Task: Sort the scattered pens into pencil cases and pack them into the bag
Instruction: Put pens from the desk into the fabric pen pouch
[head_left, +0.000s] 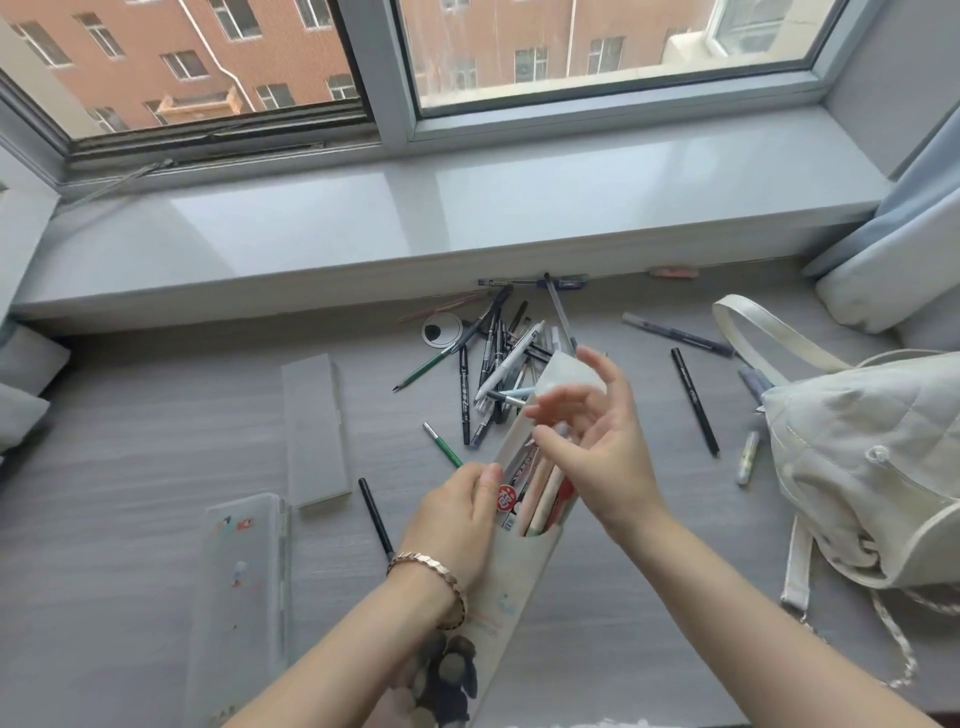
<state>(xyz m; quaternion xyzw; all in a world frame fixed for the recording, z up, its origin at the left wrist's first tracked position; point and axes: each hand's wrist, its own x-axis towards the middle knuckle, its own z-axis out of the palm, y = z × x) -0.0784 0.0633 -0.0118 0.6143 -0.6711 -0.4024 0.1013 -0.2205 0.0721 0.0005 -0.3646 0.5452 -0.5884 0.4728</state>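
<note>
Window (597, 47) spans the far wall, with a brick building outside. Pale sill (467, 223) runs below it. Grey wood-grain worktop (130, 441) carries everything.

Bag (872, 467) slumps at right; its mouth is hard to make out. Grey case (314, 431) and clear case (239, 587) lie flat at left.

Pouch (519, 571) is held up at centre and tilted. Its long axis runs from near-left to far-right, open end away from the person, with several pens already inside. Pile (498, 364) of pens lies on the worktop just beyond that open end, most shafts running roughly toward and away from the person.

Left hand (457, 514) has its grip closed round the pouch's side. Right hand (608, 447) hovers over the pouch mouth, released, fingers spread and loosely bent, nothing seen pinched. It is the hand nearer the pile.

Judgement: the next reach is forward, by the right hand, taking a pen along its shaft.

Strays: black marker (696, 400) toward the bag, green pen (441, 444) just left of the pouch.
</note>
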